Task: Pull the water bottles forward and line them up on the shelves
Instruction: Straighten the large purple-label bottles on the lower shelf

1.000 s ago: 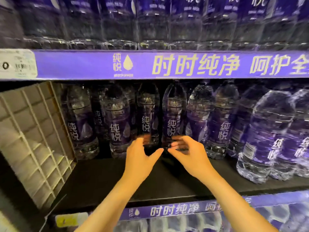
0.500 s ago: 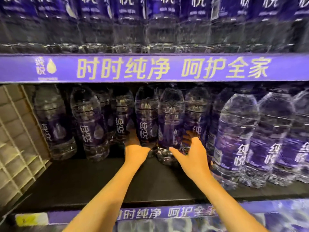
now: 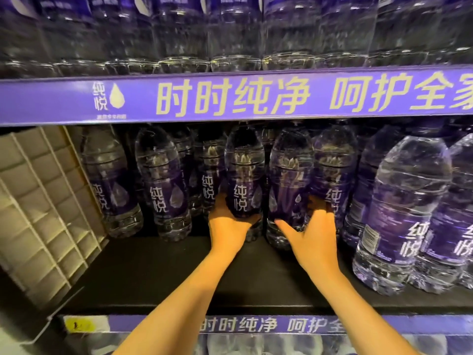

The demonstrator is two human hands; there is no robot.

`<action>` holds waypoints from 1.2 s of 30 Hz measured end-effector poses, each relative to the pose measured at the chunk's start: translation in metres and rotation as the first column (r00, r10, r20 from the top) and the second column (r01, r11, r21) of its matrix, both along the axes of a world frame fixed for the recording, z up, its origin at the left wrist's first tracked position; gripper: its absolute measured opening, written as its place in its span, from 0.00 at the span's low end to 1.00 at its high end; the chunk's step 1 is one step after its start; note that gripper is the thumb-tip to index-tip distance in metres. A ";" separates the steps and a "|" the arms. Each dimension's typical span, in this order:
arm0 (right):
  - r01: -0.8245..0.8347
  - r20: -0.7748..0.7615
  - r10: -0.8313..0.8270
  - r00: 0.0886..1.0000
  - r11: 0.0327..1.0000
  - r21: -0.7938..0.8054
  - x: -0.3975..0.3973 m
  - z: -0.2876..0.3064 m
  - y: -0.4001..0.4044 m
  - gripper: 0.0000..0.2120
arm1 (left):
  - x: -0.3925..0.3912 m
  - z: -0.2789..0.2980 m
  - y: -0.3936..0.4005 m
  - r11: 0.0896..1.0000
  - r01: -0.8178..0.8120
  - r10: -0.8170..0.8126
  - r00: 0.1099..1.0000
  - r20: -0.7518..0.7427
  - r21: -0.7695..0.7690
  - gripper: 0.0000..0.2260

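Clear bottles (image 3: 244,175), purple labels (image 3: 242,201); black shelf (image 3: 158,275)

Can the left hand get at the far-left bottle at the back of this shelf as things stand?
Probably yes, once freed. The left hand now grips a bottle; the far-left bottle stands beside the shelf's side wall, with bare shelf in front and nothing blocking.

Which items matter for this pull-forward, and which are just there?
Job: left hand gripping one water bottle; right hand gripping its neighbour; set-back bottles; black shelf.
Idle: large bottles; purple banner; white grid divider.
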State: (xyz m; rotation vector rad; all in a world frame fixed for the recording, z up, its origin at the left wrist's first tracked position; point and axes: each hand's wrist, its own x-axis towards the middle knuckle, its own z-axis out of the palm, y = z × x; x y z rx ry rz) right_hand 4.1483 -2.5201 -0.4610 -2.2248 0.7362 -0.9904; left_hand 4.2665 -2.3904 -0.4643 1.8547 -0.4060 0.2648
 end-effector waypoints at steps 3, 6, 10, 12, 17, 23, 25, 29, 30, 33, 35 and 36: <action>0.005 0.023 -0.005 1.000 1.000 0.001 0.002 -0.005 0.000 0.29 | -0.001 -0.007 0.012 0.998 -0.062 0.062 0.998 0.027 -0.013 0.45; 0.013 0.042 -0.013 0.999 1.000 -0.001 0.006 -0.008 0.001 0.28 | 0.001 -0.011 0.022 0.993 -0.118 0.117 0.992 0.039 0.030 0.45; 0.057 0.060 -0.057 0.997 0.998 -0.001 0.013 -0.011 0.005 0.28 | 0.000 -0.010 0.020 0.980 -0.176 0.172 0.984 0.046 0.097 0.47; 0.081 0.081 -0.080 0.993 0.997 -0.009 0.015 -0.012 0.007 0.29 | -0.001 -0.009 0.013 0.972 -0.189 0.188 0.982 0.022 0.139 0.50; 0.153 0.066 -0.151 0.986 0.988 -0.016 0.021 -0.012 0.014 0.31 | 0.000 -0.006 -0.010 0.955 -0.263 0.251 0.963 0.102 0.138 0.50; 0.177 0.027 -0.176 0.984 0.984 -0.037 0.021 -0.014 0.011 0.30 | 0.011 -0.004 -0.039 0.937 -0.294 0.283 0.956 0.084 0.188 0.53; 0.175 0.031 -0.173 0.984 0.983 -0.054 0.020 -0.013 0.010 0.30 | 0.014 -0.004 -0.046 0.929 -0.310 0.297 0.950 0.093 0.201 0.52; 0.174 0.040 -0.173 0.984 0.984 -0.044 0.019 -0.013 0.011 0.29 | 0.013 -0.007 -0.053 0.906 -0.364 0.340 0.930 0.141 0.214 0.50; 0.177 0.043 -0.175 0.984 0.983 -0.051 0.019 -0.013 0.012 0.30 | 0.013 -0.007 -0.055 0.902 -0.372 0.348 0.927 0.144 0.217 0.49; 0.181 0.038 -0.179 0.983 0.981 -0.067 0.019 -0.013 0.012 0.29 | 0.012 -0.006 -0.055 0.911 -0.358 0.335 0.932 0.136 0.207 0.48; 0.186 0.026 -0.185 0.982 0.980 -0.074 0.020 -0.012 0.013 0.29 | 0.010 -0.006 -0.047 0.929 -0.312 0.292 0.948 0.125 0.197 0.47; 0.183 0.026 -0.181 0.983 0.980 -0.075 0.020 -0.012 0.013 0.29 | 0.007 -0.007 -0.041 0.943 -0.280 0.260 0.957 0.130 0.181 0.46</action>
